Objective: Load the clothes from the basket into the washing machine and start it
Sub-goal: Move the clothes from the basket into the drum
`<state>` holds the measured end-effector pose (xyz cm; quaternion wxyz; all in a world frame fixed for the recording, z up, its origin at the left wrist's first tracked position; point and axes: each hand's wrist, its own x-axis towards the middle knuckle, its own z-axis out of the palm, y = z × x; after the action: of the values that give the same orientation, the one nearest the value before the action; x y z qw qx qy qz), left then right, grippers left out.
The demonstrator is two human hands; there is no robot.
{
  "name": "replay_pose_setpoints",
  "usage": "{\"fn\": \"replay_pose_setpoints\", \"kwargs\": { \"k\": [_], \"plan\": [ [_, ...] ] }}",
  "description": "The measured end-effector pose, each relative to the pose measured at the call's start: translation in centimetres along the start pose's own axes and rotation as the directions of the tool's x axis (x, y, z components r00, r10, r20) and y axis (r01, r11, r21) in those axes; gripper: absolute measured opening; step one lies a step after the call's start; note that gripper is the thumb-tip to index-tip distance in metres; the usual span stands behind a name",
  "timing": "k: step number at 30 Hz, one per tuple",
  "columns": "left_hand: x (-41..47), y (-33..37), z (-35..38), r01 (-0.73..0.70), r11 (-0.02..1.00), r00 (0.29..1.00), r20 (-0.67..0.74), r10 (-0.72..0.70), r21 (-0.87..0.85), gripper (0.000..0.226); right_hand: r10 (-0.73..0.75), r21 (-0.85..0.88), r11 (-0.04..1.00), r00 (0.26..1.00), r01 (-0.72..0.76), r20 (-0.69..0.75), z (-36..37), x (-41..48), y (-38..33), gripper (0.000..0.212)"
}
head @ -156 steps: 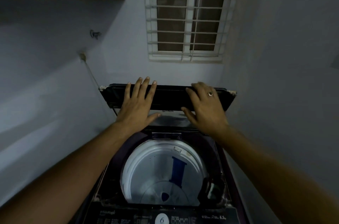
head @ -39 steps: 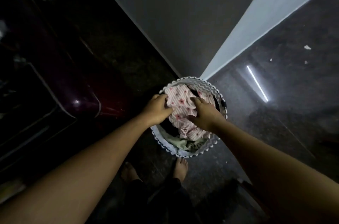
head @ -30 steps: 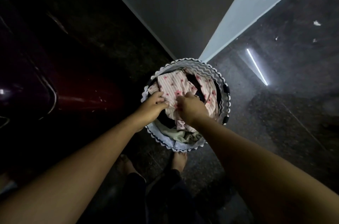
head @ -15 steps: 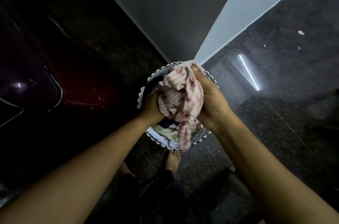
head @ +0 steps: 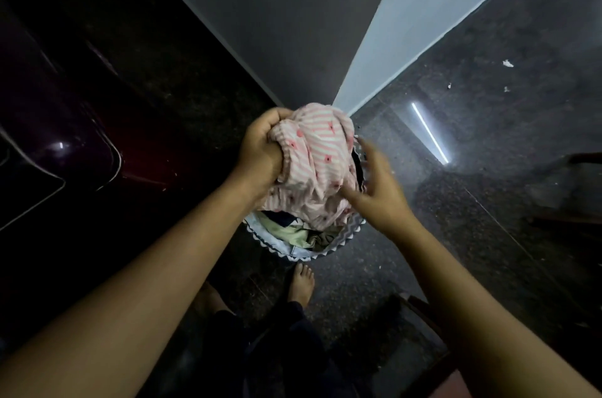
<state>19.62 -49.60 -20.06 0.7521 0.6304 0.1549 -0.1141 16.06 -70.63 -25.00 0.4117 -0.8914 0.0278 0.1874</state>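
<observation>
One pink striped garment [head: 317, 166] was bunched in the closed left grip [head: 260, 151] above the basket [head: 349, 232], likely for carrying to the washing machine [head: 65, 150] at nine o'clock; the right grip [head: 376, 191] was open at its four o'clock, perhaps gathering slack.

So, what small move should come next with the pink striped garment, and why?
Probably carry the pink striped garment left to the washing machine: the left hand grips it bunched above the basket, and the right hand is open beside it.
</observation>
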Motion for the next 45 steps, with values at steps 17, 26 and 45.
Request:
{"fn": "replay_pose_setpoints", "kwargs": {
  "k": [17,26,45],
  "plan": [
    [-10.4,22.0,-3.6,-0.06,0.988,0.998,0.008,0.06,0.145,0.019,0.057,0.763,0.644,0.991,0.054,-0.118,-10.8,-4.5,-21.3,0.04],
    [-13.6,27.0,-8.4,-0.058,0.892,0.993,-0.069,0.099,0.448,0.03,-0.203,0.697,0.621,0.932,0.359,-0.299,-17.7,-7.6,-33.1,0.044],
    [-16.6,40.1,-11.2,-0.597,0.802,0.774,-0.257,0.579,0.008,0.028,-0.468,0.1,0.884,0.861,0.457,0.199,-16.8,-6.2,-42.7,0.116]
  ]
}}
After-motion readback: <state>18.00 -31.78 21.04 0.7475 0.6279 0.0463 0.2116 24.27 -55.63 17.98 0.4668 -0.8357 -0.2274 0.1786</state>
